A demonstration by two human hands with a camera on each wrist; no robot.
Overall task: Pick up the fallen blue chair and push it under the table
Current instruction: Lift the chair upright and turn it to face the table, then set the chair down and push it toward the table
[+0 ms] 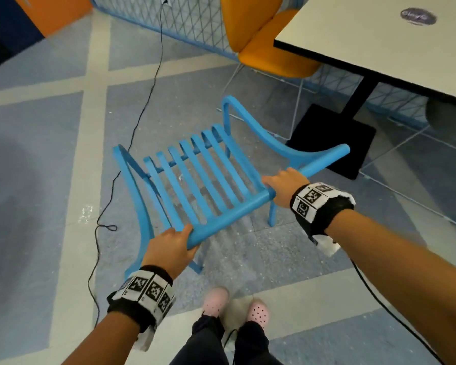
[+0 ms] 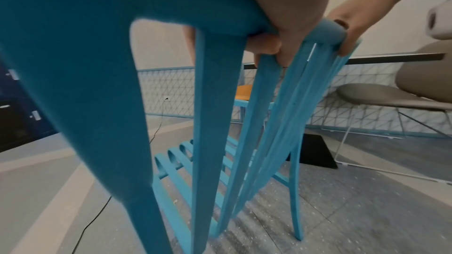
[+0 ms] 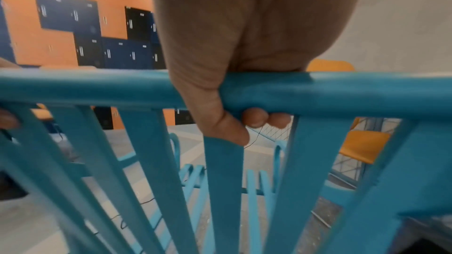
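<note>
Chair (image 1: 208, 177) upright on the floor beside the surface (image 1: 379, 40), top rail clasped by left hand (image 1: 173, 246) and right hand (image 1: 283, 184) (righting seemingly done), next needing a push under the near edge.

You see the slatted blue chair (image 1: 208, 177) upright on the floor, just beside the white table (image 1: 379, 40).
</note>
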